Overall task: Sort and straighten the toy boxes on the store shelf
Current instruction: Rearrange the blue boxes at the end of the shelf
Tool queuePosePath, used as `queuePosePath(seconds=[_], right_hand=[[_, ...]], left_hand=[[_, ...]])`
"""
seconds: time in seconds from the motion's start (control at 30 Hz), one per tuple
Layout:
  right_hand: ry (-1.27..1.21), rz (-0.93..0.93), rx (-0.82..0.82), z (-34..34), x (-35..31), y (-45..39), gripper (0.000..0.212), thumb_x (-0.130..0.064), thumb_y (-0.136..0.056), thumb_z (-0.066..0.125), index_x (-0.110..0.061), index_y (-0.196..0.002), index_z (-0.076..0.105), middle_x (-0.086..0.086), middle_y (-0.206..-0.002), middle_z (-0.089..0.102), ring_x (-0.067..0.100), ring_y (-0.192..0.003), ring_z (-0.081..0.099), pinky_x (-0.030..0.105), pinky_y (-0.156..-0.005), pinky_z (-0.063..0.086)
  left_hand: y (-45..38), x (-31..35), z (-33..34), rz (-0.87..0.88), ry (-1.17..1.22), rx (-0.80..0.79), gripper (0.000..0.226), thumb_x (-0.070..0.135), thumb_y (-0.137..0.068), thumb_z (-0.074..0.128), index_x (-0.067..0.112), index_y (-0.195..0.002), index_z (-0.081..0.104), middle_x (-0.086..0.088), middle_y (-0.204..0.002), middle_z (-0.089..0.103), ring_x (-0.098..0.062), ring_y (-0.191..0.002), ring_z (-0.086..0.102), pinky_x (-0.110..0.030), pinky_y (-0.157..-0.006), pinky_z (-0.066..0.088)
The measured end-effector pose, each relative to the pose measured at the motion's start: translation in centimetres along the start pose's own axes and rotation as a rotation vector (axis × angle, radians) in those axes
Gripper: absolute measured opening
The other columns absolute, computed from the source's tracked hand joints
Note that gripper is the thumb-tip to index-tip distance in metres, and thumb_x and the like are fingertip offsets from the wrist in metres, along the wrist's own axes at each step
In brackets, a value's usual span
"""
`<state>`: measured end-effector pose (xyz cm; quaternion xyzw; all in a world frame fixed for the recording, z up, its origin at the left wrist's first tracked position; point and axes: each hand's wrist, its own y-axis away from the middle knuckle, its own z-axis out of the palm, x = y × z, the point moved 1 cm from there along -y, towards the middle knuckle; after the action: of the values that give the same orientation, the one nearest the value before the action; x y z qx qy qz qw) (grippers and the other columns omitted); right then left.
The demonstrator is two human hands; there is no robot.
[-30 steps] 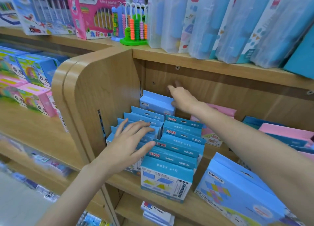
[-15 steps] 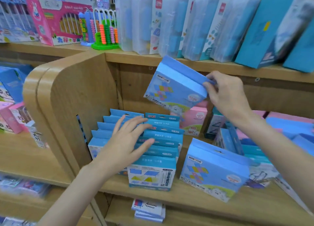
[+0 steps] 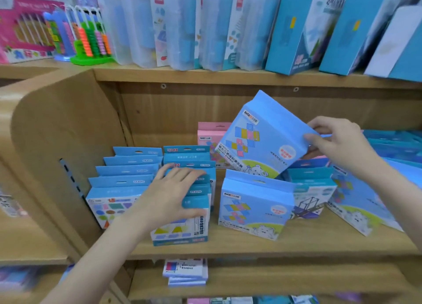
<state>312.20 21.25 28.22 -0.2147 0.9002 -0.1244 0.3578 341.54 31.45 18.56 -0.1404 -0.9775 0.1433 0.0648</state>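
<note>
My right hand (image 3: pixel 338 143) grips a light blue toy box (image 3: pixel 258 139) by its top edge and holds it tilted in the air over the middle wooden shelf (image 3: pixel 296 244). A matching blue box (image 3: pixel 255 205) stands upright on the shelf right below it. A pink box (image 3: pixel 210 132) stands behind, partly hidden by the held box. My left hand (image 3: pixel 171 196) rests on the tops of two rows of small blue boxes (image 3: pixel 130 173), thumb against the front box (image 3: pixel 180 233) of the right row.
A curved wooden side panel (image 3: pixel 59 130) closes the shelf on the left. More blue boxes (image 3: pixel 360 201) lie slanted at the right. The upper shelf carries clear cases (image 3: pixel 182 27), tall blue boxes (image 3: pixel 294 27) and an abacus (image 3: pixel 89 40). A small stack of boxes (image 3: pixel 185 271) lies on the shelf below.
My right hand took the light blue box from the back of the shelf and has carried it right and lower. My left hand stays on the small blue boxes.
</note>
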Motion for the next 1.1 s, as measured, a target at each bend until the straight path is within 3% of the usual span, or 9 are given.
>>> queuePosePath(seconds=[0.1, 0.27, 0.43, 0.63, 0.8, 0.97, 1.1], right_hand=[[-0.025, 0.019, 0.01, -0.1, 0.0, 0.1, 0.007, -0.006, -0.09, 0.054, -0.002, -0.089, 0.059, 0.007, -0.083, 0.069, 0.026, -0.056, 0.069, 0.013, -0.041, 0.047], [0.143, -0.134, -0.083, 1.3, -0.5, -1.1, 0.011, -0.005, -0.088, 0.053, -0.011, -0.08, 0.056, 0.008, -0.07, 0.071, 0.017, -0.056, 0.068, 0.026, -0.063, 0.055], [0.439, -0.331, -0.085, 1.7, 0.7, -2.2, 0.012, -0.015, -0.089, 0.048, -0.013, -0.1, 0.053, 0.019, -0.071, 0.064, 0.038, -0.072, 0.061, 0.043, -0.067, 0.05], [0.609, -0.471, -0.142, 1.6, 2.0, -3.4, 0.023, -0.021, -0.094, 0.04, -0.015, -0.114, 0.047, 0.02, -0.089, 0.063, 0.04, -0.086, 0.059, 0.035, -0.062, 0.036], [0.55, -0.548, -0.15, 0.9, 2.6, -3.6, 0.018, -0.02, -0.093, 0.042, -0.014, -0.108, 0.048, 0.015, -0.076, 0.056, 0.038, -0.078, 0.058, 0.035, -0.059, 0.04], [0.353, -0.566, -0.277, 2.0, 2.6, -3.9, 0.015, -0.019, -0.089, 0.048, -0.019, -0.102, 0.055, 0.015, -0.089, 0.065, 0.036, -0.084, 0.058, 0.039, -0.065, 0.046], [0.336, -0.533, -0.328, 4.8, 3.5, -3.2, 0.014, -0.017, -0.088, 0.048, -0.014, -0.1, 0.056, 0.014, -0.093, 0.063, 0.034, -0.092, 0.055, 0.041, -0.07, 0.045]], left_hand=[[-0.5, 1.1, 0.4, 0.054, 0.025, 0.112, 0.085, 0.082, -0.072, 0.025, 0.024, -0.133, 0.037, 0.007, -0.133, 0.047, -0.009, -0.125, 0.037, -0.035, -0.113, 0.005], [-3.2, 5.6, 2.0, 0.089, 0.087, 0.216, 0.06, 0.052, -0.084, 0.039, 0.014, -0.13, 0.044, 0.0, -0.125, 0.057, -0.011, -0.116, 0.044, -0.035, -0.108, 0.011], [-4.3, 6.3, 2.8, 0.05, -0.019, 0.192, 0.05, 0.049, -0.081, 0.04, 0.022, -0.122, 0.048, 0.005, -0.106, 0.061, -0.013, -0.103, 0.053, -0.04, -0.108, 0.011], [-4.6, 7.4, 3.2, -0.008, -0.099, 0.203, 0.044, 0.044, -0.084, 0.039, 0.022, -0.119, 0.053, 0.002, -0.096, 0.06, -0.014, -0.094, 0.058, -0.04, -0.108, 0.014], [-4.5, 8.3, 3.7, -0.062, -0.151, 0.223, 0.047, 0.042, -0.084, 0.039, 0.022, -0.125, 0.047, 0.0, -0.105, 0.061, -0.015, -0.1, 0.057, -0.042, -0.107, 0.015], [-3.6, 8.4, 3.2, -0.039, -0.191, 0.241, 0.048, 0.041, -0.084, 0.041, 0.018, -0.124, 0.05, -0.002, -0.099, 0.061, -0.016, -0.095, 0.055, -0.041, -0.108, 0.016], [-2.5, 7.9, 3.0, -0.057, -0.192, 0.289, 0.046, 0.045, -0.09, 0.034, 0.017, -0.123, 0.047, -0.005, -0.099, 0.06, -0.017, -0.095, 0.052, -0.042, -0.109, 0.016]])
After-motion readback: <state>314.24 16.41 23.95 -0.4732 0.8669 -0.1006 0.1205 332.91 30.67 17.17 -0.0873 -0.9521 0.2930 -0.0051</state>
